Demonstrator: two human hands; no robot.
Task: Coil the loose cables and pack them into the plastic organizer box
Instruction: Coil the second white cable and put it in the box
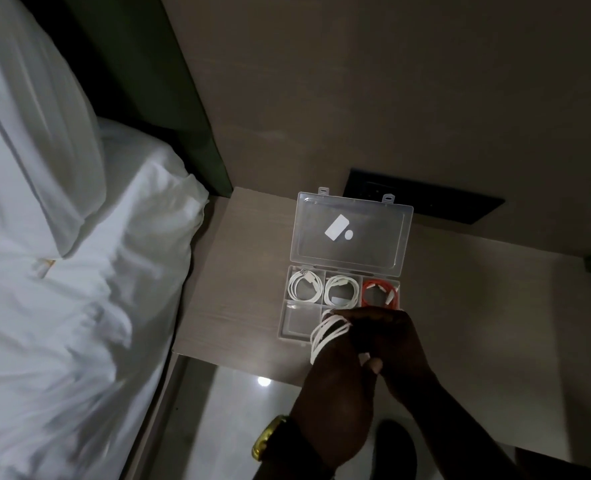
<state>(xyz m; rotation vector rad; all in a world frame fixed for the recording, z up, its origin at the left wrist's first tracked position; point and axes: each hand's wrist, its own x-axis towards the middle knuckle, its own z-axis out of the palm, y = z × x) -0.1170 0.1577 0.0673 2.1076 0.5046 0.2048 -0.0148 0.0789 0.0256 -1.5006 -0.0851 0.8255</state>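
A clear plastic organizer box [301, 323] lies on the bedside table with its lid [351, 233] swung back. Its far row holds two coiled white cables [306, 286], [342, 291] and one coiled red cable [380, 294]. The near left compartment looks bare. Over the box's near edge, my left hand [335, 382] has a white cable [327, 336] looped several times around its fingers. My right hand [394, 344] is pressed against the left one and grips the same cable; the cable's end is hidden between the hands.
The wooden bedside table [238, 271] stands beside a bed with white sheets [79, 271] on the left. A dark switch panel [425, 199] is set in the wall behind the box. A gold watch [269, 438] is on my left wrist. Glossy floor lies below the table edge.
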